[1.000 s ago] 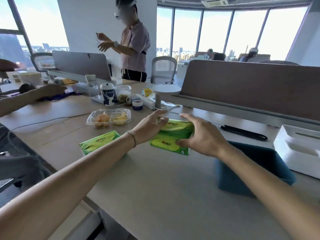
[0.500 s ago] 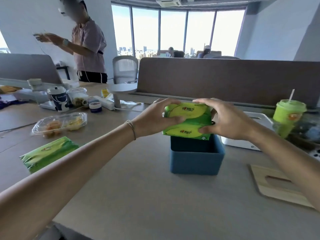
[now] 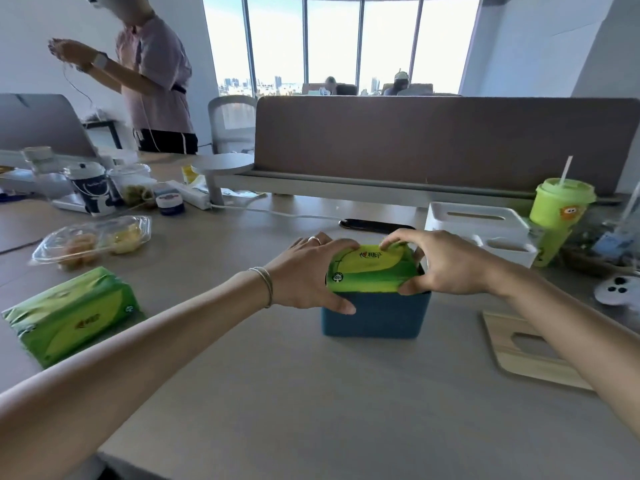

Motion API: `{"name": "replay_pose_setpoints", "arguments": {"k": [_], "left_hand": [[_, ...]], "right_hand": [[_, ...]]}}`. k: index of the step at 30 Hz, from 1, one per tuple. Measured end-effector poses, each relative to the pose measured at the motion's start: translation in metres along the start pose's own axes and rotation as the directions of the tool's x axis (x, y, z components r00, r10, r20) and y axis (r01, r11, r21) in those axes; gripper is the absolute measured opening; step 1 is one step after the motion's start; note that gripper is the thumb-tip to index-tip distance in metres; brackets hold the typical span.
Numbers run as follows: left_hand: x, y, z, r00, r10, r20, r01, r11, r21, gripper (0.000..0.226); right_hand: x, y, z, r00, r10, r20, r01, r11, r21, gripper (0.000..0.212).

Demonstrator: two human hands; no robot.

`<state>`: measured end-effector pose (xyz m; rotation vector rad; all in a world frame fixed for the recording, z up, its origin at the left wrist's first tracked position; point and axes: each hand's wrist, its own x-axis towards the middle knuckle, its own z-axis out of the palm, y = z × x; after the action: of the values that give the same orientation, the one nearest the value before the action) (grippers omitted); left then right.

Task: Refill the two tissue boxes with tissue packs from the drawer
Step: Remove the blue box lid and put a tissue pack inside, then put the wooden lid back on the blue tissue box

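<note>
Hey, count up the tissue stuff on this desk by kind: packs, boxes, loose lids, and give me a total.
Green packs: 2, one held, one lying at left
Boxes: 2, blue box, white box
Loose lids: 1, wooden lid
Total: 5

**Both hands closed at centre frame**

Both bare forearms reach in from the lower corners and meet just above the middle of the frame. The left hand (image 3: pixel 308 275) is palm-down, fingers curled over, thumb low; a ring and two thin wrist bangles show. The right hand (image 3: pixel 446 263) mirrors it, fingertips hooked on top, thumb pressed underneath.
</note>
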<state>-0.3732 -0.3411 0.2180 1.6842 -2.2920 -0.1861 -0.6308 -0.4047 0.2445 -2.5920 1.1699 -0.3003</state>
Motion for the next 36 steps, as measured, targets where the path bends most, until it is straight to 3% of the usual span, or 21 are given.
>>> {"name": "replay_pose_setpoints", "arguments": {"k": [5,9,14,18,21,25,30,36], "left_hand": [[0.004,-0.004,0.004,0.998,-0.018,0.062,0.016,1.0,0.025,0.09],[0.006,-0.002,0.005,0.988,-0.01,0.151,-0.007,0.994,0.114,0.076],[0.009,0.005,0.013,0.975,-0.023,0.222,-0.026,0.976,0.215,0.082],[0.011,0.03,0.01,0.994,0.033,0.105,-0.049,0.987,0.156,0.07],[0.018,0.055,0.011,0.992,0.125,-0.034,-0.119,0.983,0.142,0.067],[0.033,0.096,0.019,0.971,0.217,-0.094,-0.208,0.973,0.097,0.055],[0.058,0.159,0.046,0.948,0.317,0.025,-0.318,0.944,0.094,0.059],[0.092,0.207,0.088,0.918,0.225,0.326,-0.277,0.953,0.122,0.103]], "right_hand": [[0.003,0.005,0.003,0.995,-0.005,0.102,-0.003,0.997,0.079,0.044],[0.006,0.004,0.011,0.987,0.017,0.161,-0.024,0.999,0.041,0.022],[0.006,0.001,0.019,0.984,0.029,0.175,-0.035,0.999,0.03,0.023],[-0.008,0.002,0.007,0.993,0.017,0.119,-0.028,0.995,0.093,0.032],[-0.031,0.011,-0.009,1.0,0.004,-0.021,0.001,0.978,0.211,0.033],[-0.072,0.049,-0.028,0.984,0.1,-0.144,-0.055,0.957,0.286,0.029],[-0.137,0.11,-0.027,0.959,0.265,-0.099,-0.236,0.943,0.235,0.021],[-0.189,0.158,-0.012,0.907,0.419,-0.032,-0.409,0.898,0.163,0.03]]}}
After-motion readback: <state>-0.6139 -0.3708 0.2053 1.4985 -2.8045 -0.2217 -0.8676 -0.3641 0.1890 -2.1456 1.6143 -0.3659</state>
